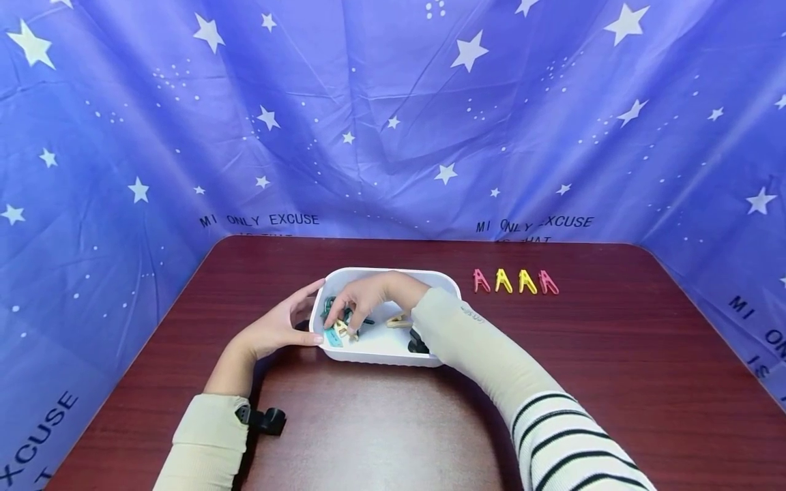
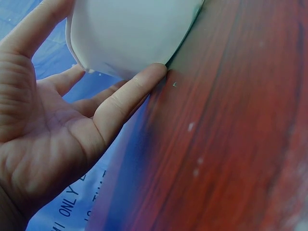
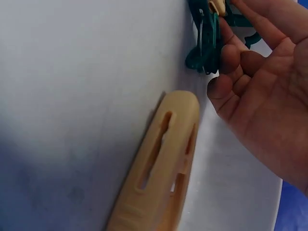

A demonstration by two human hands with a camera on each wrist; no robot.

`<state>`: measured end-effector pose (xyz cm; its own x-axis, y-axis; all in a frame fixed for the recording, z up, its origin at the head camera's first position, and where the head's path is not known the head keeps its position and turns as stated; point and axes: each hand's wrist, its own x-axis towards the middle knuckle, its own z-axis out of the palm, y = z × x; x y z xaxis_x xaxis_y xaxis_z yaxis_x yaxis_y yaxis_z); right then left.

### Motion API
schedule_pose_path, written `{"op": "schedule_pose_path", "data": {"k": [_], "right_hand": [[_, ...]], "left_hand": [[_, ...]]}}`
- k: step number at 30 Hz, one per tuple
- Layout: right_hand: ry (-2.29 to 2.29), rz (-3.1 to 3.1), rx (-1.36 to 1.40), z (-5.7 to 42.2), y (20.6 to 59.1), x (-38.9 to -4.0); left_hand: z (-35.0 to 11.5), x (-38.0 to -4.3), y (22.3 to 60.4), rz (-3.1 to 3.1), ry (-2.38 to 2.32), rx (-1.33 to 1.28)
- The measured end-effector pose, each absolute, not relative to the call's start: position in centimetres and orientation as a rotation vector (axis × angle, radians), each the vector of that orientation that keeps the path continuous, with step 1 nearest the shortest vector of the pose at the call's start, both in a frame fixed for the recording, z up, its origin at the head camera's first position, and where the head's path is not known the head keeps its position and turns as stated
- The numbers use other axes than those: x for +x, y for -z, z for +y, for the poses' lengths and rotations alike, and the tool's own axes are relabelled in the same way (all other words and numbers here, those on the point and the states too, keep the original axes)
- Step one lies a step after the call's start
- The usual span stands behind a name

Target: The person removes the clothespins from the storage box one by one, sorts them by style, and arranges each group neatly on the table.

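Note:
A white plastic tub (image 1: pixel 393 358) stands on the table with clothespins inside. At its left end my left hand (image 1: pixel 276 331) holds it, thumb at the front corner and fingers toward the back; in the left wrist view the thumb touches the tub's outer wall (image 2: pixel 134 33). My right hand (image 1: pixel 362 300) reaches down inside the left part, fingers around a cream clothespin (image 1: pixel 341 330) and dark green clothespins (image 3: pixel 206 43). Its fingertips are partly hidden, so a pinch is unclear. Beside them lies a light blue piece (image 1: pixel 333 337). Another cream clothespin (image 3: pixel 163 159) lies on the tub floor.
Black items (image 1: pixel 417 343) lie in the tub's right part, partly behind the right sleeve. Right of the tub, pink (image 1: pixel 482 281) and yellow clothespins (image 1: pixel 503 281) lie in a row on the dark red table (image 1: pixel 614 382). A starry blue cloth (image 1: pixel 393 170) hangs behind.

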<state>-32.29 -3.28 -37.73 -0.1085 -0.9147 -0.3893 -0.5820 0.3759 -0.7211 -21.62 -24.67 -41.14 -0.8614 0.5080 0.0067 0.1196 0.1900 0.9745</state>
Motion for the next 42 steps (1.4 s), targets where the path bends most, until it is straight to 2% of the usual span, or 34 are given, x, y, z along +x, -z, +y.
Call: {"op": "schedule_pose_path", "data": {"k": [12,21,42], "right_hand": [[0.713,1.808,-1.262,-2.9,37.4,-32.0],[0.614,1.64,-1.237,-3.8,38.1,-31.5],[0.611,1.738,-1.279,-3.5,38.3,-31.5]], "left_hand": [[-24.7,-21.7,41.3,2.147,-1.73,0.597],[-24.6,-21.7,41.2,2.113,-1.734,0.616],[-24.7,-21.9,41.3,2.141,-1.714,0.63]]}}
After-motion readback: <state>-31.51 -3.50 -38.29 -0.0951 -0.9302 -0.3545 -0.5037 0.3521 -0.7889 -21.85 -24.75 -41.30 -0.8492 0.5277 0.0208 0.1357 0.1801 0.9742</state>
